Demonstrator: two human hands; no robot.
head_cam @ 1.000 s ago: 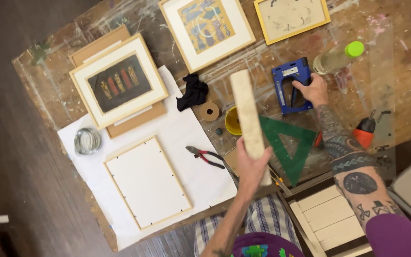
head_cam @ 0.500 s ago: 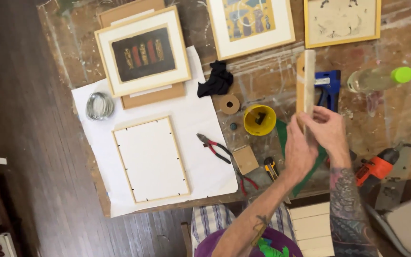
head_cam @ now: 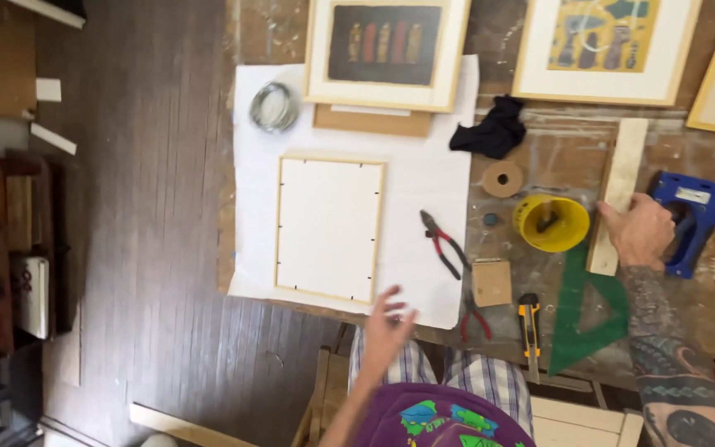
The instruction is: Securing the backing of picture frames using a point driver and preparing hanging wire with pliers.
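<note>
Wooden strip [head_cam: 621,192] lies on the table [head_cam: 539,141], its long side pointing away from the person. Right hand [head_cam: 644,233] holds its near end, fingers curled round it (left hand [head_cam: 388,324] hangs open, empty, far off).

From my feed the light was soft and even, with only faint shadows. My left hand [head_cam: 388,324] smeared with motion blur, while my right hand [head_cam: 640,232] stayed fairly sharp. The white paper sheet [head_cam: 424,178] above the left hand glared brightest.
</note>
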